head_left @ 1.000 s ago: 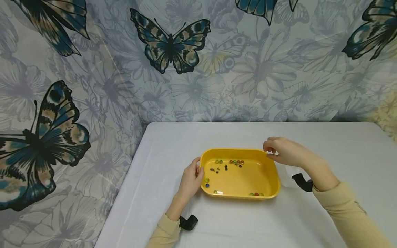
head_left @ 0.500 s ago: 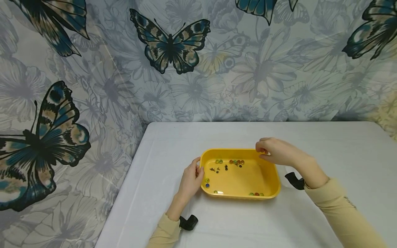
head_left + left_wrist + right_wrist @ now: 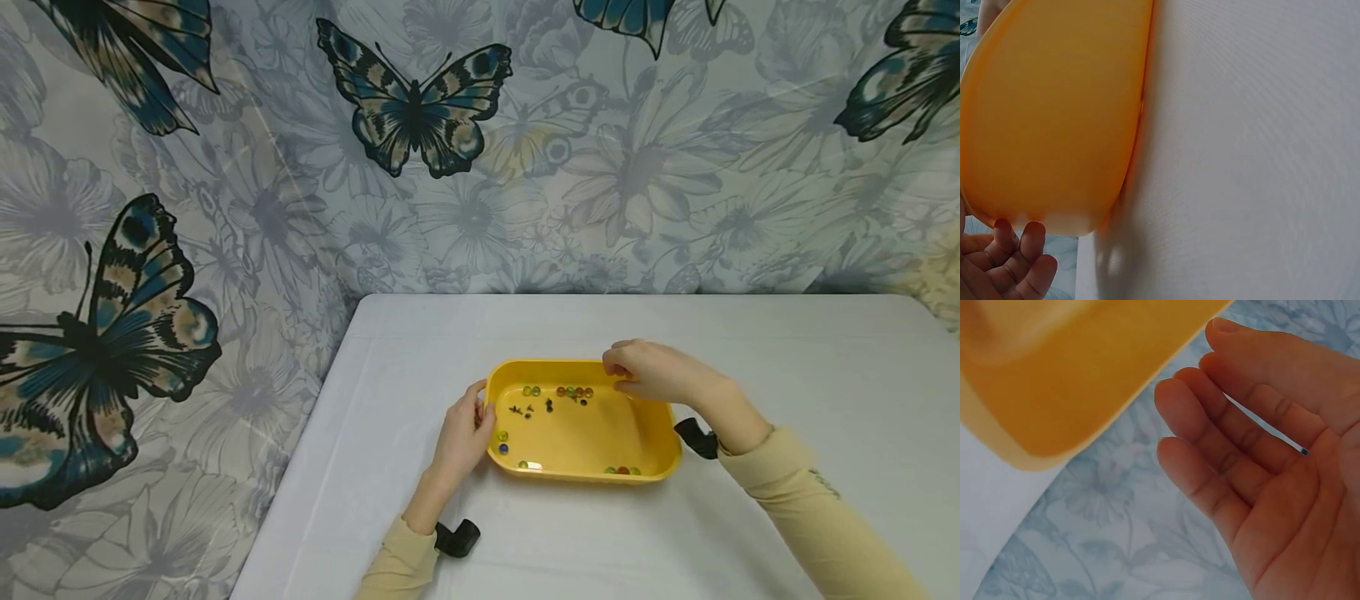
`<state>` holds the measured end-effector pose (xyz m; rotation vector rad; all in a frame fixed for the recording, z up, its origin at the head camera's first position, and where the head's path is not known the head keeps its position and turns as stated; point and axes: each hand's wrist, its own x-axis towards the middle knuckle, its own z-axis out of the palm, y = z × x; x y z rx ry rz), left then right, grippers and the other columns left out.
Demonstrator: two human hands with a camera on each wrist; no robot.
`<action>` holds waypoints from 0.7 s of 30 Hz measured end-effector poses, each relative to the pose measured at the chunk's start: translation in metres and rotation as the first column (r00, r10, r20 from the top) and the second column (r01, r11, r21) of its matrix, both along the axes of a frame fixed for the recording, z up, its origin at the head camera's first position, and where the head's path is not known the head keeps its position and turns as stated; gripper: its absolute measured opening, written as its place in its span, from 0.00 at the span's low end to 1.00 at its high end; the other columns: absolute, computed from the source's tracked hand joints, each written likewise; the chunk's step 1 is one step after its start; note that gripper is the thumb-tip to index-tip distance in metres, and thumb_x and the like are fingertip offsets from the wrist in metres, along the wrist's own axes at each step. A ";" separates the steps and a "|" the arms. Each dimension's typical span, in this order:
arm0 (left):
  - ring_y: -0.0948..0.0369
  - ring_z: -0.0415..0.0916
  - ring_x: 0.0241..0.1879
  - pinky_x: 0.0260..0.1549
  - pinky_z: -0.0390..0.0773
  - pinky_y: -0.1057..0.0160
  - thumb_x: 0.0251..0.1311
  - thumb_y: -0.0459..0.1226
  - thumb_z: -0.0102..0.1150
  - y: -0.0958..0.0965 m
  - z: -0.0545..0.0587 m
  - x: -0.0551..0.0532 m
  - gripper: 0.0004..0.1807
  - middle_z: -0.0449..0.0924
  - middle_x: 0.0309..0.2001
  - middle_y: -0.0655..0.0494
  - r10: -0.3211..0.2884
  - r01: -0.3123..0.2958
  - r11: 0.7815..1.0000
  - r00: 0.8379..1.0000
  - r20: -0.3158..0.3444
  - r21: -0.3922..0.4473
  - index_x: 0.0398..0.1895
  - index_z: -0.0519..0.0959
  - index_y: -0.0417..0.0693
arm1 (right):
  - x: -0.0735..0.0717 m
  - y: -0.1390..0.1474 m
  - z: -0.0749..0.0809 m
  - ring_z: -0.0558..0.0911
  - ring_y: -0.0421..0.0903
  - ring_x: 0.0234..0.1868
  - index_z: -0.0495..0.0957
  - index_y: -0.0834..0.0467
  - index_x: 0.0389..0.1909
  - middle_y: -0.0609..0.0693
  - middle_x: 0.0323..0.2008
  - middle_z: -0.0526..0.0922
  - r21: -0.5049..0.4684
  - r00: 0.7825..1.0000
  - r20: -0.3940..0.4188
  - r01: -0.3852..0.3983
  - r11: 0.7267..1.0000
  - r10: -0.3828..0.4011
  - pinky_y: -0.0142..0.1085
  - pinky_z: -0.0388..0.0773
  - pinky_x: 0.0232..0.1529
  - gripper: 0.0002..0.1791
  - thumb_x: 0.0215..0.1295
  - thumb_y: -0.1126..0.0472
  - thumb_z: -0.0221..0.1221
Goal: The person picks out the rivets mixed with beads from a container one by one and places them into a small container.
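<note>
A yellow tray [image 3: 592,433] rests on the white table, with several glass marbles [image 3: 574,392] along its far side. More marbles [image 3: 622,471] lie by the near side, and a blue marble [image 3: 503,448] sits at the left end. Tiny dark pieces [image 3: 549,407], too small to identify, are scattered on the tray floor. My left hand [image 3: 463,433] grips the tray's left end, thumb over the rim and fingertips against the outer wall. Above the far right corner hovers my right hand [image 3: 663,371]. In the right wrist view its fingers [image 3: 1200,469] curve loosely and the palm holds nothing.
The white tabletop [image 3: 825,367] extends around the tray on every side. Behind it and to the left hangs a floral backdrop printed with butterflies [image 3: 415,108]. A black camera mount sits at each wrist, the left mount [image 3: 457,539] and the right mount [image 3: 697,437].
My right hand has moved left, from the tray's right corner to over its far rim. The left hand keeps its grip, and the marbles and dark pieces lie as before.
</note>
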<state>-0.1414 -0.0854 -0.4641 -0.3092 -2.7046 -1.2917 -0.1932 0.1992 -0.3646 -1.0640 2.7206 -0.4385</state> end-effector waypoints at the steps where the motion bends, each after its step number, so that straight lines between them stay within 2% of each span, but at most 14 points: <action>1: 0.67 0.62 0.21 0.19 0.66 0.72 0.63 0.34 0.50 0.000 0.000 0.000 0.22 0.65 0.23 0.60 0.000 0.000 1.000 1.000 -0.002 -0.001 0.60 0.67 0.36 | -0.001 -0.001 -0.001 0.65 0.41 0.25 0.72 0.58 0.25 0.45 0.23 0.68 0.003 1.000 0.005 -0.001 1.000 0.001 0.34 0.64 0.27 0.09 0.52 0.72 0.63; 9: 0.67 0.62 0.21 0.20 0.66 0.72 0.63 0.34 0.50 0.000 -0.001 -0.001 0.22 0.65 0.23 0.60 -0.004 0.004 1.000 1.000 -0.010 -0.008 0.60 0.67 0.36 | -0.004 -0.009 -0.005 0.65 0.41 0.24 0.73 0.60 0.26 0.46 0.22 0.68 0.033 1.000 0.013 -0.004 0.999 0.004 0.34 0.65 0.27 0.08 0.52 0.72 0.63; 16: 0.67 0.62 0.21 0.19 0.65 0.72 0.64 0.34 0.50 0.000 -0.001 -0.001 0.22 0.65 0.22 0.60 -0.002 0.002 1.000 1.000 0.004 0.000 0.60 0.67 0.36 | -0.008 -0.017 -0.009 0.66 0.42 0.25 0.74 0.60 0.27 0.46 0.22 0.68 0.074 0.999 0.053 -0.007 0.997 0.003 0.34 0.66 0.28 0.08 0.52 0.73 0.62; 21: 0.67 0.62 0.21 0.20 0.65 0.72 0.64 0.34 0.50 0.000 0.000 -0.001 0.22 0.65 0.22 0.60 -0.001 0.001 1.000 1.000 0.006 -0.004 0.60 0.67 0.36 | -0.011 -0.021 -0.014 0.66 0.42 0.25 0.74 0.60 0.27 0.46 0.22 0.68 0.065 0.998 0.065 -0.022 0.998 0.017 0.34 0.66 0.28 0.07 0.53 0.74 0.60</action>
